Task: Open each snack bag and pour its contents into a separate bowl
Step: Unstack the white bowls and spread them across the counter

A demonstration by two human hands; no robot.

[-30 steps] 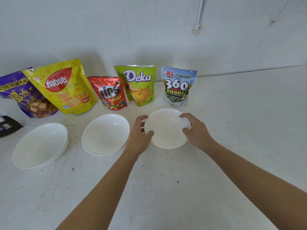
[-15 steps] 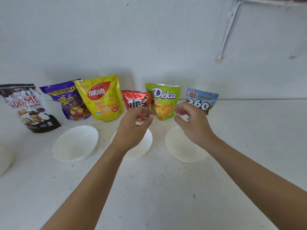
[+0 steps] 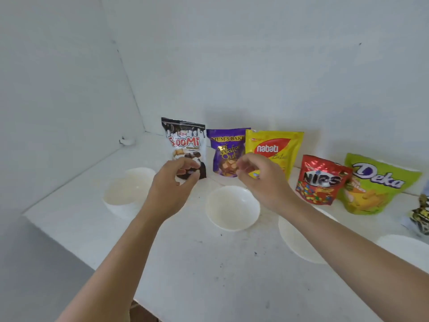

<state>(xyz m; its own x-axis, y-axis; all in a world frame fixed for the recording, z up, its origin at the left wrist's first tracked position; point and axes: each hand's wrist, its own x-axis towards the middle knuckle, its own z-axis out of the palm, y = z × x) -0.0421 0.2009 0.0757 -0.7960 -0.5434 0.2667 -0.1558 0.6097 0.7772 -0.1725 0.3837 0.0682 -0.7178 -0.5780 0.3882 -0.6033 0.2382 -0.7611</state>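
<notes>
Several snack bags stand in a row against the wall: black-and-white Soomi (image 3: 185,140), purple wafer bag (image 3: 226,147), yellow Nabati (image 3: 276,145), red Nips (image 3: 321,180), green Deka (image 3: 376,184), and a Kuaci bag (image 3: 421,214) cut off at the right edge. In front lie white bowls: a blurred one at the left (image 3: 128,189), one in the middle (image 3: 232,208), one under my right forearm (image 3: 299,242), one at the far right (image 3: 404,249). My left hand (image 3: 171,184) hovers before the Soomi bag, my right hand (image 3: 262,180) before the Nabati bag. Both have loosely curled fingers and hold nothing.
The white counter (image 3: 209,275) ends in an edge at the left and front, with a drop to the floor. White walls meet in a corner behind the bags. A small white fitting (image 3: 126,141) sits near that corner.
My hands let go of the right-hand bowl, rose, and swung left along the row of bags. The view turned left too, bringing the Soomi bag and the counter's left edge into sight.
</notes>
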